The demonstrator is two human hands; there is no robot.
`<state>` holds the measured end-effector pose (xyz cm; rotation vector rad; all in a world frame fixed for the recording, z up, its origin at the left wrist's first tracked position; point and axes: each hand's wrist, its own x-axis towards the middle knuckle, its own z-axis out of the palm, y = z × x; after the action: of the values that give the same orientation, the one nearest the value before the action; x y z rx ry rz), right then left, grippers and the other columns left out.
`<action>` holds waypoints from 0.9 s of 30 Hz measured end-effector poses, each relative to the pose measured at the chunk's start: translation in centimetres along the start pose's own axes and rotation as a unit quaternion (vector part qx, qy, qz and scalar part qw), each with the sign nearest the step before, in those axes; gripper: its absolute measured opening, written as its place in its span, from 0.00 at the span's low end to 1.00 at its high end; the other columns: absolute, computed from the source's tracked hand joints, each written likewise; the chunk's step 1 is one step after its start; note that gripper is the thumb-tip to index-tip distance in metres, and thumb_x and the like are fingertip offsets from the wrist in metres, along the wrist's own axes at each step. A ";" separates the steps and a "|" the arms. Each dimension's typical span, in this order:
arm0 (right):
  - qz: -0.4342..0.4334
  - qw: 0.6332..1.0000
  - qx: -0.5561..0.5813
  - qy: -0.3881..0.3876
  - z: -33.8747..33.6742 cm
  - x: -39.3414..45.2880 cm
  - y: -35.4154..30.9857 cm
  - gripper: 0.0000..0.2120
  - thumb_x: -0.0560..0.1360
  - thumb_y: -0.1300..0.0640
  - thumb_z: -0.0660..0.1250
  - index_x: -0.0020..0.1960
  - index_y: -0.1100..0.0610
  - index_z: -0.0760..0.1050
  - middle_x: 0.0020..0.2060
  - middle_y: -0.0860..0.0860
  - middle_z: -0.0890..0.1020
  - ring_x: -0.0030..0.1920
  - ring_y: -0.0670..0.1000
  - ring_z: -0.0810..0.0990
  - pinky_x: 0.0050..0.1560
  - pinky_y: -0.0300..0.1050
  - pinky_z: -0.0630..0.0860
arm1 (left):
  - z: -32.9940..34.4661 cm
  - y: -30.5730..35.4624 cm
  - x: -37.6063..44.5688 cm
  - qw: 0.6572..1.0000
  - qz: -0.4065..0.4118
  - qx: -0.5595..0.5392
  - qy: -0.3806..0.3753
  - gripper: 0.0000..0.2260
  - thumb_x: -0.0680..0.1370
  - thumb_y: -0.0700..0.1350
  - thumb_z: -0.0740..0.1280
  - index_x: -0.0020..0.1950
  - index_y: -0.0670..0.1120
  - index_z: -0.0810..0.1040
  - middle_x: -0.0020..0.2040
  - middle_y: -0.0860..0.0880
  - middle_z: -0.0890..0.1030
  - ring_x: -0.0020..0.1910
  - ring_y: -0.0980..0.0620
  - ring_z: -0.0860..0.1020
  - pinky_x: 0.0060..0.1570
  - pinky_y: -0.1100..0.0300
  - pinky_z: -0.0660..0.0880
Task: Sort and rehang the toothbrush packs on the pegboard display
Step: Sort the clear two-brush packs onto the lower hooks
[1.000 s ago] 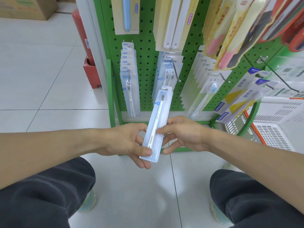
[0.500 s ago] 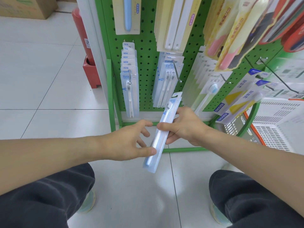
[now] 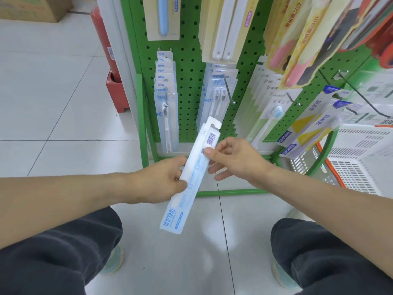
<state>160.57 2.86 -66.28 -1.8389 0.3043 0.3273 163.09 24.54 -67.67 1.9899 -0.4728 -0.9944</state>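
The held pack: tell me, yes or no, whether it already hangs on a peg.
No. The pack is off the pegboard, gripped between the left hand and right hand, below the pegs.

Person wears dark charcoal trousers (image 3: 53,252) of soft, creased fabric on both legs, forearms bare with no sleeve in view, left hand (image 3: 157,182) and right hand (image 3: 238,161) bare, and pale light-toned shoes (image 3: 113,262) partly hidden under the knees.

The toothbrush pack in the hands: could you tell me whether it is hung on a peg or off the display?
Off the display. The toothbrush pack is tilted, held between the left hand and right hand, its hang hole free of any peg.
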 end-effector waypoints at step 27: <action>-0.135 0.987 0.001 0.084 0.3 0.1 0.4 0.28 0.66 0.61 0.84 0.54 0.54 0.68 0.53 0.53 0.81 0.37 0.57 0.86 0.31 0.55 0.83 | -0.7 0.0 -0.1 1.000 -0.004 0.010 -0.021 0.15 0.82 0.35 0.65 0.63 0.52 0.76 0.53 0.48 0.86 0.52 0.49 0.85 0.50 0.48 0.84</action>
<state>160.51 3.06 -66.73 -1.8817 0.1672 -0.0161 163.61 24.97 -67.33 1.9928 -0.4993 -1.0422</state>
